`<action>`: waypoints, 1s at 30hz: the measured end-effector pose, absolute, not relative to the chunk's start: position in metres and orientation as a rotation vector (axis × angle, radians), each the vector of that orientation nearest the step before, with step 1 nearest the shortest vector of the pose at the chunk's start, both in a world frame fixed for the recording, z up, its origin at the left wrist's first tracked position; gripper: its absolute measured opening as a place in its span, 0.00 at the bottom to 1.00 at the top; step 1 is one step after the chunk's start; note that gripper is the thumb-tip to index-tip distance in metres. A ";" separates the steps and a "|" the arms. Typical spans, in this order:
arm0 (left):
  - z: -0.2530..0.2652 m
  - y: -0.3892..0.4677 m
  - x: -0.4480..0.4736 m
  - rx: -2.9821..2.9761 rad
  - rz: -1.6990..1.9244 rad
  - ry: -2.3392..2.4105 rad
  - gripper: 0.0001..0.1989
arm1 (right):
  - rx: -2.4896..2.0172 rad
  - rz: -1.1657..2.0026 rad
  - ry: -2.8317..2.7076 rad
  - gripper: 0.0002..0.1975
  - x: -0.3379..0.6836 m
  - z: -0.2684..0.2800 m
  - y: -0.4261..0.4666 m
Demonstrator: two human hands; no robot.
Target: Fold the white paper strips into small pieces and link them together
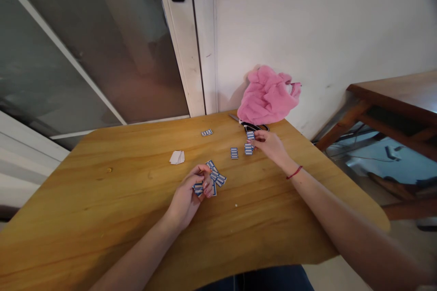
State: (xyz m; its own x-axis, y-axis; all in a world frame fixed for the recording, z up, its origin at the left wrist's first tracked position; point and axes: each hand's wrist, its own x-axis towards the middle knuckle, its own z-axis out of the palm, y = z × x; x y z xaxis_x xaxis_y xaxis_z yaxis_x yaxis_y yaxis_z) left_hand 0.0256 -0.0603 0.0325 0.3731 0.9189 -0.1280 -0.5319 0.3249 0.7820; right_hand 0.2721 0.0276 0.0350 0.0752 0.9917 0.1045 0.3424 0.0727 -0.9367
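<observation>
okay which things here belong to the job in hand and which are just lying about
Seemingly in the job:
blue-and-white cards near the left hand and right hand
possibly white slips

Seemingly just lying about:
scissors
pink cloth
small yellow scrap

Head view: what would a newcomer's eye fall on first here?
The pink cloth, bunched at the table's far edge against the white wall, stands out first, with scissors beside it. Next, the right hand touches blue-and-white cards near the scissors, while the left hand curls around similar cards closer in.
</observation>
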 end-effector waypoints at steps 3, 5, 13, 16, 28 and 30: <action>0.031 -0.061 0.025 0.724 1.041 0.636 0.07 | -1.439 0.836 -1.469 0.10 0.272 0.034 0.028; 0.031 -0.061 0.025 0.728 1.040 0.639 0.07 | -1.450 0.791 -1.521 0.09 0.272 0.034 0.027; 0.033 -0.059 0.026 0.730 1.032 0.651 0.08 | -1.541 0.544 -1.719 0.06 0.264 0.029 0.024; 0.033 -0.059 0.026 0.727 1.031 0.647 0.07 | -1.522 0.485 -1.759 0.06 0.262 0.028 0.024; 0.030 -0.060 0.026 0.735 1.030 0.649 0.06 | -1.416 0.619 -1.697 0.08 0.264 0.035 0.021; 0.031 -0.060 0.026 0.738 1.030 0.642 0.06 | -1.428 0.688 -1.778 0.08 0.262 0.032 0.021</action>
